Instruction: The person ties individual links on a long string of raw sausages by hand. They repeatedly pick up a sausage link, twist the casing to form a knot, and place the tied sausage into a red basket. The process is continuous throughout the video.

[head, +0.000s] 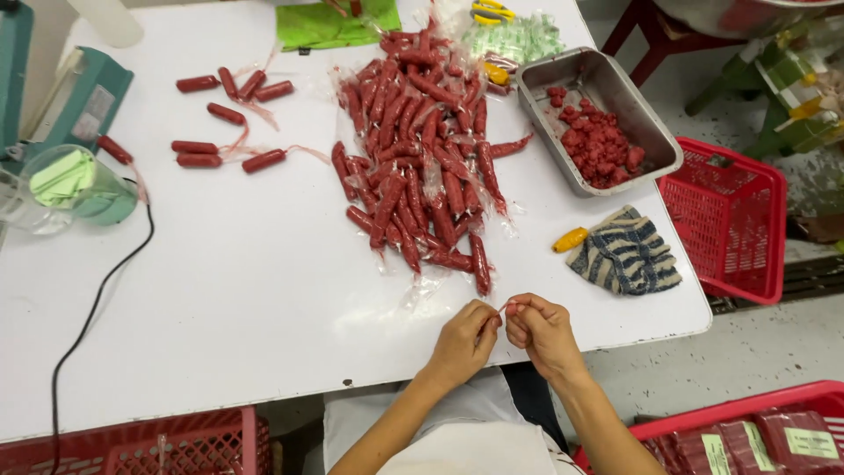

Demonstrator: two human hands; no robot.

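Nearest to us, our left hand and our right hand meet at the table edge. Both pinch one small thin piece between the fingertips; it is too small to tell what it is. The big pile of red sausages in clear wrap lies just beyond the hands, a little to the left, so the left hand is nearer. Most sausages lie with the long axis pointing away from us. To the right we see a striped cloth. Farther, the metal tray holds red meat pieces. A red basket stands beside the table; its contents we cannot tell.
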